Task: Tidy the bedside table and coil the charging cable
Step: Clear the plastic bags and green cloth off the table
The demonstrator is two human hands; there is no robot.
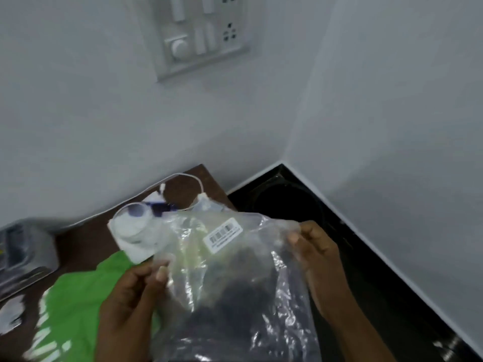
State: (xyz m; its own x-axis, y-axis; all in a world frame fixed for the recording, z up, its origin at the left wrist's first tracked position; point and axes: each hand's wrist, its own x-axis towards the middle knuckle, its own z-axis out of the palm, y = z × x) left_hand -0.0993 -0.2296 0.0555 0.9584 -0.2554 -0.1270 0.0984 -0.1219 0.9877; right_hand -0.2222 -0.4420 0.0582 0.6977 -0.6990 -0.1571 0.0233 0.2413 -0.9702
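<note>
Both my hands hold a clear plastic bag (230,273) with a white barcode sticker above the brown bedside table (86,239). My left hand (136,296) pinches the bag's left edge; my right hand (316,254) grips its right edge. Dark contents show faintly through the plastic. A white charging cable (190,178) loops across the far end of the table, its plug lying near the wall. A white round item (130,226) on white paper sits just behind the bag.
A green bag with white lettering (75,299) lies on the table at the left. A grey box-like object (23,252) stands at the far left edge. A switch and socket panel (196,35) is on the wall above. Dark floor (287,205) lies right of the table.
</note>
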